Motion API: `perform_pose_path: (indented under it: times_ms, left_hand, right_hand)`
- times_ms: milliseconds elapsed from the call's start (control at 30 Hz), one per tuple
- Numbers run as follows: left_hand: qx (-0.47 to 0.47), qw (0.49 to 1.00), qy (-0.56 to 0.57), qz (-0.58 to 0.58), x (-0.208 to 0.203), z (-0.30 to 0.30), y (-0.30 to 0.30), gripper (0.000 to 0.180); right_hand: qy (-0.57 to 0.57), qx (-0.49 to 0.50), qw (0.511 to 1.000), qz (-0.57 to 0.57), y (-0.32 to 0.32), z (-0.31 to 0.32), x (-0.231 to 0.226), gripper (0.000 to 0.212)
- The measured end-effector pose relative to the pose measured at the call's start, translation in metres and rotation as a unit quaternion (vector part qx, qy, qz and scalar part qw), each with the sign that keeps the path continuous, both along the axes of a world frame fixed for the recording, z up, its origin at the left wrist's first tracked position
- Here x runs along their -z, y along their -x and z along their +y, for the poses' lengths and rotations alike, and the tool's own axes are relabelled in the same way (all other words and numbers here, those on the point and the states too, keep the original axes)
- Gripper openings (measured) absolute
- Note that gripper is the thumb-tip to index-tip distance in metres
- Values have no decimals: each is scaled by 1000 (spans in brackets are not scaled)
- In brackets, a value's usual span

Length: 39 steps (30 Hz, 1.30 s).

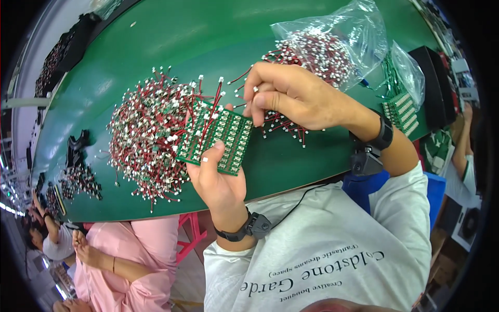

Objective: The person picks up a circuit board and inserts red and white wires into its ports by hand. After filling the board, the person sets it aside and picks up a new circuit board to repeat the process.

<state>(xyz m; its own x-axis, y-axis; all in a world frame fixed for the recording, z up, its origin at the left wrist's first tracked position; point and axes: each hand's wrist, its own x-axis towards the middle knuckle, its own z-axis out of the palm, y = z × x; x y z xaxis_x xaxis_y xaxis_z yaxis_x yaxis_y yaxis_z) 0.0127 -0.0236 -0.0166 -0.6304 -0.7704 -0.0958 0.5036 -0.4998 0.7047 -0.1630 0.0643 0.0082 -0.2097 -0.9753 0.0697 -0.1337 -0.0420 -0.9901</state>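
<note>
The left hand (221, 187) grips a green circuit board (235, 143), thumb pressed on its upper face at the near edge, the other fingers mostly hidden beneath, and here's the right hand (299, 96) just off the board's far right corner, thumb and fingers closed in a pinch with a small white connector (255, 89) showing between them. The board sits tilted over the near part of the table, rows of pale parts across its right side, while red wires (211, 117) tipped with white plugs stick up from its left half. Right behind it on the left, a big heap of red-wired pieces (148, 138) spreads out, its right edge partly covered by the board. Beyond the right hand there's another pile of white-tipped leads (317, 54), partly under a clear plastic bag (366, 23). Over on the right, more green boards (401, 112) lie close to a black bin (431, 86). Black wristbands with small devices, one on the left wrist (254, 226), one on the right (383, 132). All of it is on a green table (208, 39), dark parts (78, 181) gathered far left, and a person in pink (130, 247) sits near left.
</note>
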Motion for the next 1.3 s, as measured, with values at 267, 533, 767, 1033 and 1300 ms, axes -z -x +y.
perform_pose_path:
  times_ms: [267,533,767,1033,1300]
  left_hand:
    - [27,999,-4,-18,-1,6,6,57]
    - [72,997,-4,-30,-2,25,10,59]
    - [64,997,9,-49,-4,36,10,66]
    - [83,996,36,-10,4,36,10,67]
    - [77,983,156,-62,2,43,16,64]
  right_hand:
    - [64,56,985,150,-5,27,0,33]
    - [9,151,982,116,-17,37,2,8]
    - [-36,158,977,141,-19,41,0,14]
    - [56,177,948,260,-20,36,10,14]
    - [-8,175,924,340,-22,35,5,17]
